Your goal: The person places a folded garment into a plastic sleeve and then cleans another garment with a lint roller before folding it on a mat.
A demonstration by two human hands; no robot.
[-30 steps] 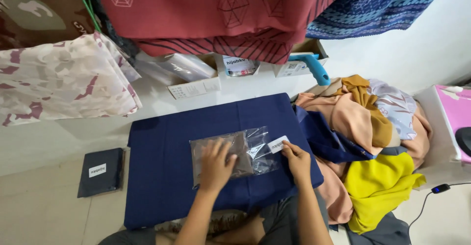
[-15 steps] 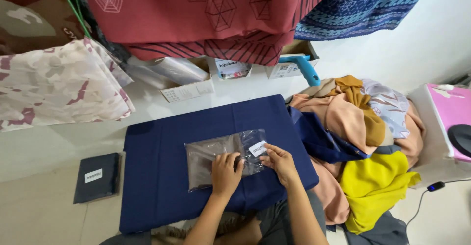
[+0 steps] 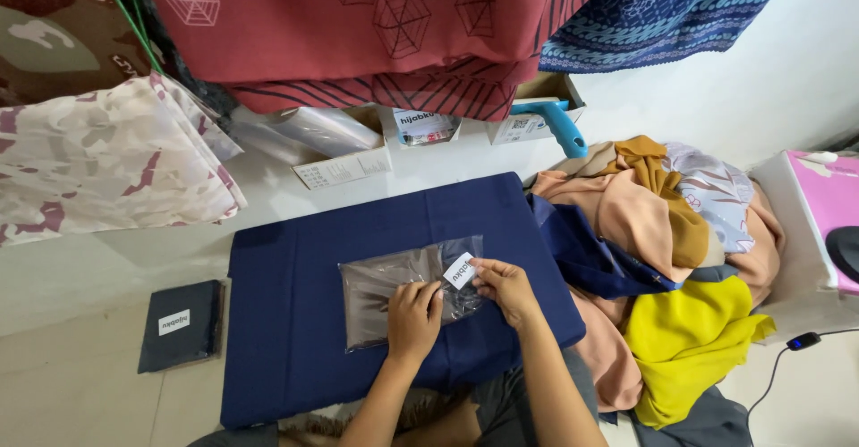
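A clear plastic bag (image 3: 385, 290) with a folded brown cloth inside lies on a dark blue cloth (image 3: 295, 259) spread over the floor. My left hand (image 3: 413, 317) presses flat on the bag's lower right part. My right hand (image 3: 503, 288) pinches the bag's right end, just beside a small white label (image 3: 460, 271) stuck on the bag.
A heap of peach, mustard, yellow and navy cloths (image 3: 662, 259) lies to the right. A flat black packet (image 3: 182, 324) rests on the floor at left. Plastic packs, small boxes and a blue-handled tool (image 3: 562, 125) line the wall. Cloths hang above. A pink box (image 3: 828, 205) stands far right.
Both hands have stayed on the bag, working at its right end with the white label. The camera view has shifted slightly.
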